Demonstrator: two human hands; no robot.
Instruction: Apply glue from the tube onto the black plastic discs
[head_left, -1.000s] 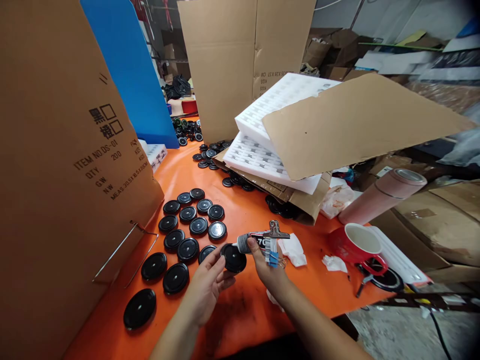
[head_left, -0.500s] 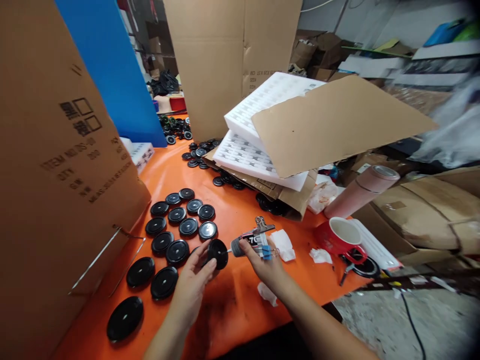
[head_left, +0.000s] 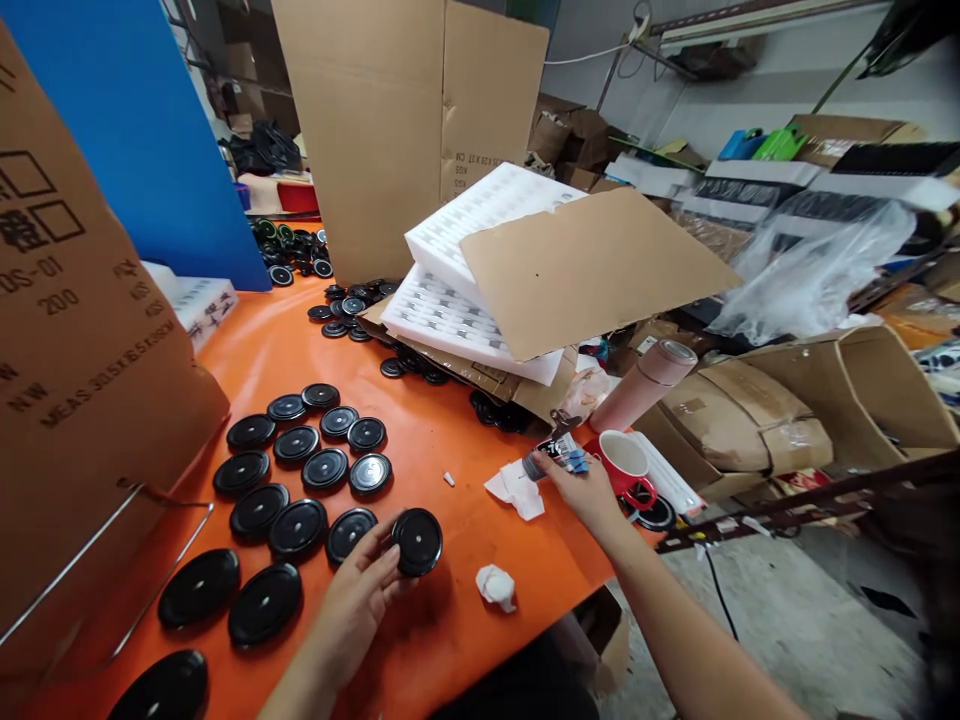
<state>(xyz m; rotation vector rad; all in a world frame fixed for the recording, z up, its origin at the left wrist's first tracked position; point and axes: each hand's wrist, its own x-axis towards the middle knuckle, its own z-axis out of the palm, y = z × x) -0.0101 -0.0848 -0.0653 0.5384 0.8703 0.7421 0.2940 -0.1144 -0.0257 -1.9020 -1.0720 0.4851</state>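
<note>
Black disc (head_left: 417,543) was in the left hand (head_left: 349,615), held just above the worktop (head_left: 420,425) by its edge — a grip that left the broad face and its small pale centre uncovered, probably to keep the fingers off that face. The right hand (head_left: 592,495) was closed around a tube (head_left: 551,460), its narrow end pointing down toward a white tissue (head_left: 517,490); whether the two touched, I could not tell. A metal clip (head_left: 564,424) and a blue clip (head_left: 576,461) sat on the tube, perhaps to keep its end pinched.

More discs (head_left: 298,528) lay in loose rows beside the left hand, mostly apart and flat, which seemed meant to keep every centre visible and within reach. Between these and the tissue lay a small white piece (head_left: 448,479), and a crumpled tissue (head_left: 496,587) rested nearer the worktop's front edge.

Orange covered the worktop, smudged dark near the left hand. Foam sheets (head_left: 439,315) leaned in a stack under a cardboard sheet (head_left: 592,260), with a pink flask (head_left: 645,385) and a red mug (head_left: 615,480) to their right. A printed carton (head_left: 97,330) and a blue panel (head_left: 150,130) walled the left side. Beyond, the room was crowded — cartons (head_left: 742,410), cloudy plastic wrap (head_left: 817,265), and a bare grey floor (head_left: 772,620).
</note>
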